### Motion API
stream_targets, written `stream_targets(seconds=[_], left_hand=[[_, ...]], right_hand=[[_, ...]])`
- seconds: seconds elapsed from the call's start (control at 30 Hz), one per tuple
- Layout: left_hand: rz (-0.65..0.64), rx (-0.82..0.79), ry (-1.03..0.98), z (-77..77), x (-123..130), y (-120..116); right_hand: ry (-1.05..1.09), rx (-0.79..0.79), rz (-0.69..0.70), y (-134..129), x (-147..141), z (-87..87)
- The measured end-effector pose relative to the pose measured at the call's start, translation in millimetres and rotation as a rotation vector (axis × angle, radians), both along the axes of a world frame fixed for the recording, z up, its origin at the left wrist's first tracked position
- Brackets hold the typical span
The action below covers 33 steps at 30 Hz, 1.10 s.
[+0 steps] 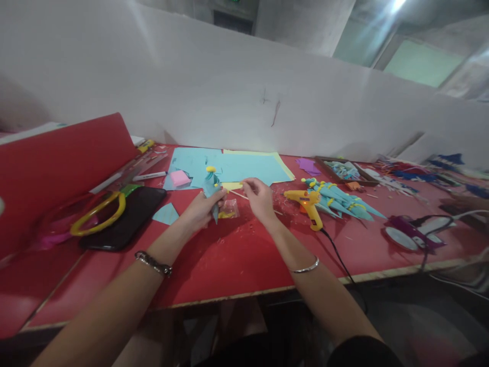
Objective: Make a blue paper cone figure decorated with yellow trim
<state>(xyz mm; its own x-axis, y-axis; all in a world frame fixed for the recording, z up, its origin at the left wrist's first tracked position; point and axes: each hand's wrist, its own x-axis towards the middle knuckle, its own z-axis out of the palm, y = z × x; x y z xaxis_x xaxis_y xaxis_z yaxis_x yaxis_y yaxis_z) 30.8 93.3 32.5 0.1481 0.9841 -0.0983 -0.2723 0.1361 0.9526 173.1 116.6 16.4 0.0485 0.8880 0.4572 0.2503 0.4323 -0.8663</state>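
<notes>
My left hand (198, 210) is wrapped round a small light-blue paper cone (211, 187), its point down and a yellow ball at its top. To the right of it, my right hand (259, 198) is closed in a pinch, fingertips near a small yellow bit; what it holds is too small to name. A thin pale stick (237, 193) shows between the hands. Below them lies a small clear bag with yellow pieces (229, 210). A yellow glue gun (308, 204) lies right of my right hand, beside a pile of blue cones with yellow trim (340, 200).
Blue sheets (252, 168) lie behind my hands on the red table (237, 270). At the left are a black phone-like slab (132, 221), yellow-handled scissors (100, 219) and a pink pad (179, 178). A brown tray (367, 176) and a purple device with cables (414, 234) lie right.
</notes>
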Motion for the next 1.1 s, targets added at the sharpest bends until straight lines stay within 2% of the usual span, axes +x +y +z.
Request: stream_targets(seconds=[0.2,0.33,0.5,0.8,0.97,1.1], left_hand=[[-0.022,-0.049,-0.035,-5.9,-0.6,2.9],[-0.095,-0.052,-0.079,-5.9,-1.0,1.8],[-0.172,-0.023,-0.110,-1.1,-1.7,-1.0],[-0.187,-0.069,-0.154,7.9,-0.1,-7.8],[-0.168,-0.090,-0.199,5.6,0.0,-6.2],[-0.176,-0.084,-0.214,1.8,-0.8,-3.5]], right_hand=[[0.310,-0.236,0.171,0.5,-4.4,-1.9],[0.386,-0.326,0.225,-1.9,-7.3,-0.9],[0.470,-0.340,0.225,-2.2,-7.9,-1.0],[0.495,-0.347,0.254,-3.1,-8.8,0.2],[0.475,-0.356,0.315,-2.8,-8.7,-0.7],[0.499,-0.343,0.302,-1.2,-9.1,-3.0]])
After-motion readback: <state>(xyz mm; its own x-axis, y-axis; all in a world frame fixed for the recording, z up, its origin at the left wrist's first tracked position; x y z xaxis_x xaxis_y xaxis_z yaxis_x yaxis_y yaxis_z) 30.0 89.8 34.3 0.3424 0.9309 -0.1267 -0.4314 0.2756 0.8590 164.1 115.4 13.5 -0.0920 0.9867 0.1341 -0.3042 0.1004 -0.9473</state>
